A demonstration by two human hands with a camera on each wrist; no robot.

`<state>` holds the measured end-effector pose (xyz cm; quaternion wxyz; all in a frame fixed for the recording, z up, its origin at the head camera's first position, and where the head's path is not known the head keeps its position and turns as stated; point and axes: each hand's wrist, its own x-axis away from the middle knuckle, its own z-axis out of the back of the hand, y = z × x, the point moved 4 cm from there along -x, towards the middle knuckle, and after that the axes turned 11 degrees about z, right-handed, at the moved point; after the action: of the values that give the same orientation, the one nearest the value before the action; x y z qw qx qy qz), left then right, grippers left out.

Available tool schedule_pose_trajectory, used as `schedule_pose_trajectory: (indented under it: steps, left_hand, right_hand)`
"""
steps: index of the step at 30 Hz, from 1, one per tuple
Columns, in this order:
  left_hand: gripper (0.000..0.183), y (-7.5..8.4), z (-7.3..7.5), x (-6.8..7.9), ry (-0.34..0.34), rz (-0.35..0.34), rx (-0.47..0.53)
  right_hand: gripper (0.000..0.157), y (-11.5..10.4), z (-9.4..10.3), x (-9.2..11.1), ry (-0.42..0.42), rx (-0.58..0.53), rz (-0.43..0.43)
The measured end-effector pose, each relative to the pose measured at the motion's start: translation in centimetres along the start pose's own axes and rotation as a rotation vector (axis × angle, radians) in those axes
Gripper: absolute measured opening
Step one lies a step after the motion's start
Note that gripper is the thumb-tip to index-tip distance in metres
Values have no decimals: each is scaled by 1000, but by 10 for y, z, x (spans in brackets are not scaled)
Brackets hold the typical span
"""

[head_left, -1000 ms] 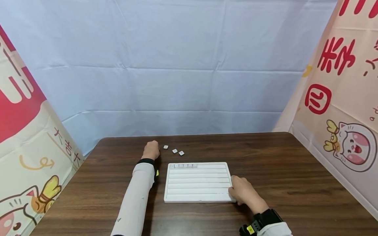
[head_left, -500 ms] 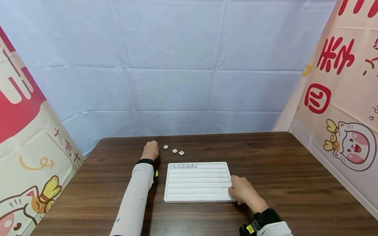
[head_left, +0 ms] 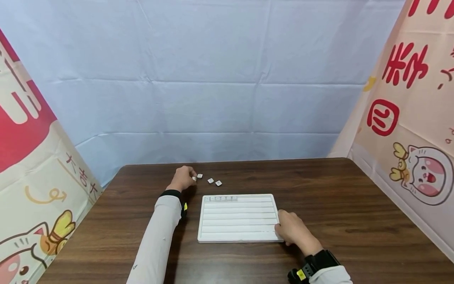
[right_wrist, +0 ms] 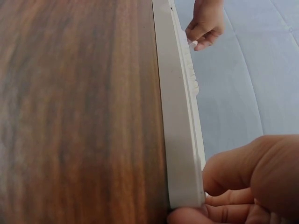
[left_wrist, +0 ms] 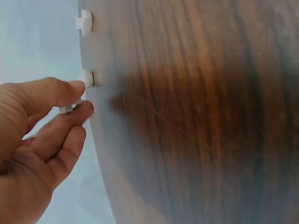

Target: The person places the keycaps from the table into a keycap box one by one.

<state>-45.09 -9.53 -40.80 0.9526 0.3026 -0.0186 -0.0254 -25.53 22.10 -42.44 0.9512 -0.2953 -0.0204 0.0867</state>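
My left hand (head_left: 181,178) is near the far edge of the table, left of the loose keycaps. In the left wrist view its thumb and fingertips pinch a small white keycap (left_wrist: 70,108), partly hidden by the fingers. A white keyboard tray (head_left: 237,221) with long horizontal rows lies flat in the middle of the table. Several pale keycaps (head_left: 220,199) stand side by side at the left of its top row. My right hand (head_left: 293,229) grips the tray's right edge near the front corner, thumb on top and fingers at the side and underneath.
Three loose white keycaps lie beyond the tray: one (head_left: 200,176) close to my left hand, another (head_left: 211,181) and a third (head_left: 218,183) further right. The brown wooden table (head_left: 354,205) ends at a pale blue cloth (head_left: 227,98). Printed cloths flank both sides.
My left hand has turned and raised its fingers, and the pinched keycap, hidden before, now shows at the fingertips. The right hand and the tray stay as they were.
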Motion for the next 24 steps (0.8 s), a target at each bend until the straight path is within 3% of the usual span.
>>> schedule_pose_trajectory:
  steps: [13,24]
  left_hand:
    - [9,20,-10,4,20,-142,-2]
    - [10,20,-11,13,6,-198,16]
  right_hand:
    - [26,2,1,1,-1,2,-20]
    - [21,1,0,0,-4,13,-6]
